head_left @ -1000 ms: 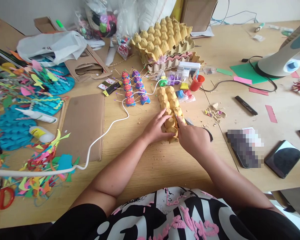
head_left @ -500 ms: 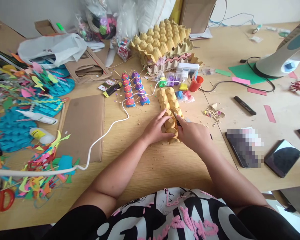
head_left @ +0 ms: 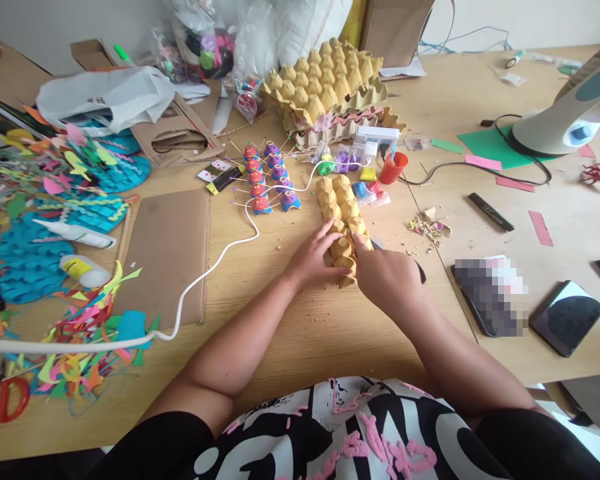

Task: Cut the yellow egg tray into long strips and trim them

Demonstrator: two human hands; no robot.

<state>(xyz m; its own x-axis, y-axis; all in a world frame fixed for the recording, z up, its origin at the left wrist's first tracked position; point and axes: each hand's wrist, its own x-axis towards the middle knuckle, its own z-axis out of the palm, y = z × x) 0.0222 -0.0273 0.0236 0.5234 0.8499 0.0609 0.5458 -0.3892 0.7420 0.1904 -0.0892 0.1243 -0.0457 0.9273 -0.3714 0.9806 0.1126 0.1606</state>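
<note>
A yellow egg carton piece (head_left: 344, 201), two cups wide, lies upside down on the table. My left hand (head_left: 313, 257) grips its near left side, fingers along the cups and thumb at the near end. In my right hand (head_left: 390, 273) is a craft knife (head_left: 421, 272), mostly hidden by the palm; its dark handle end sticks out on the right. The right index finger presses forward over the blade, between the two rows of cups. Painted egg cups (head_left: 270, 179) in red, blue and purple, stuck with pins, stand to the left.
Stacked egg trays (head_left: 325, 87) stand at the back, near a red cup (head_left: 393, 168). A white cable (head_left: 215, 263) crosses the left side beside a cardboard sheet (head_left: 167, 253). Paper scraps, glue bottles (head_left: 75, 233) and red-handled scissors (head_left: 5, 407) lie left; phones (head_left: 566, 319) lie right.
My right hand has shifted slightly, and its index finger now stretches forward along the knife. My left hand stays on the egg carton piece.
</note>
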